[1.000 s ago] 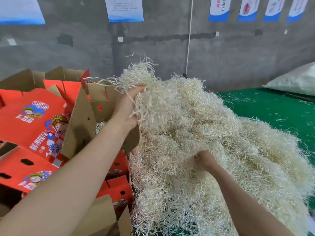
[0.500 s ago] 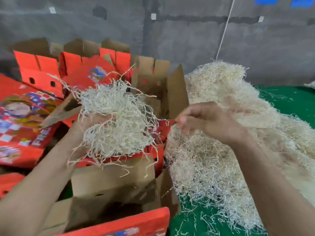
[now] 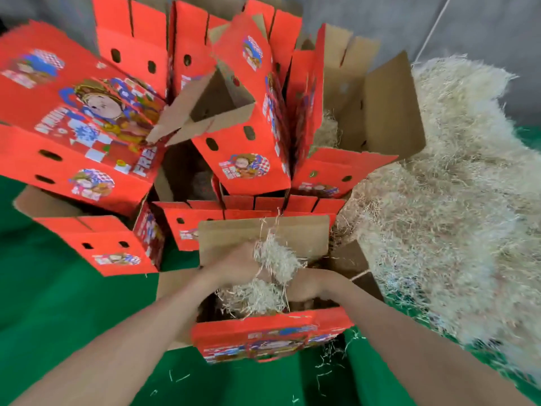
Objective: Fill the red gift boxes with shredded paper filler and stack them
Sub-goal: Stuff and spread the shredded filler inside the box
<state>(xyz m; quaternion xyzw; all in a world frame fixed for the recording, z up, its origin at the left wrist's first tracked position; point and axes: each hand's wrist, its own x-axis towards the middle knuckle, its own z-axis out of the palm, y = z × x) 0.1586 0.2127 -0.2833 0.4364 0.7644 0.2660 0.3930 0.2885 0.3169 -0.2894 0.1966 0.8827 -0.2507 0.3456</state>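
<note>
Both hands are down in the mouth of the open red box (image 3: 272, 335) nearest the camera, which sits on the green desk (image 3: 58, 303) with its brown flaps folded out. The left hand (image 3: 234, 265) has its grip closed tight round a wad of shredded paper (image 3: 276, 259), with strands poking out past the knuckles and more of the pale shred lying in the box just under it. The right hand (image 3: 304, 287) is right beside it, touching the same wad from the other side. Its fingers are buried in the shred, so I honestly can't tell if that grip is closed on anything or just pushing.

The big pile of filler (image 3: 439, 200) sits on the desk just to the right of the box, with loose strands scattered on the green around it. Behind the box there's a messy heap of other red boxes (image 3: 248, 136), some tilted, flaps up, and one at the back right has some shred in it.
</note>
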